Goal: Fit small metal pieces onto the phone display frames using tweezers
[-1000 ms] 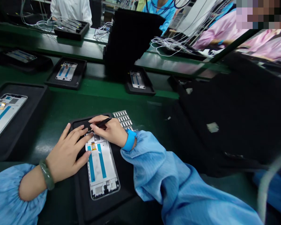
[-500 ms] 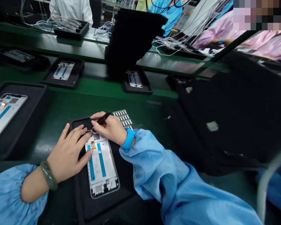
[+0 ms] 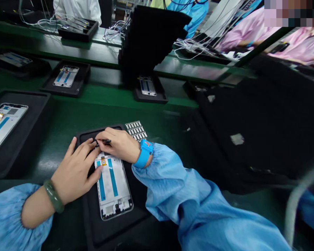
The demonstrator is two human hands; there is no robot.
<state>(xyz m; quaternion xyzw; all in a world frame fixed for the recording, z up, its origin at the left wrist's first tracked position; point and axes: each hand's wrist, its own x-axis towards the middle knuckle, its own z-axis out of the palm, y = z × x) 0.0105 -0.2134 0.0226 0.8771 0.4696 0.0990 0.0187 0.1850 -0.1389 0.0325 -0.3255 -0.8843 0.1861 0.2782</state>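
A phone frame [image 3: 121,190], silver with two blue strips and a small gold flex piece, lies in a black foam tray [image 3: 95,230] before me. My left hand [image 3: 74,170] is spread open, its thumb on the frame's left edge and its fingertips by the upper end. Between the thumb and fingers of my right hand [image 3: 120,144] is a slim black tool [image 3: 106,142] that looks like tweezers; its tip is hard to make out at the frame's top edge. A sheet of small white pieces [image 3: 136,129] lies just beyond this hand.
At left, another tray [image 3: 28,130] holds a similar phone frame [image 3: 5,127]. Several trays with frames stand along the back, beside a tall stack of black trays [image 3: 151,38]. Black stacked material [image 3: 264,122] fills the right side. Co-workers' sleeves show beyond the rail.
My right hand has turned and shifted slightly left, so the black tool now lies lower and flatter near the frame's top edge. My left hand stays nearly in place.
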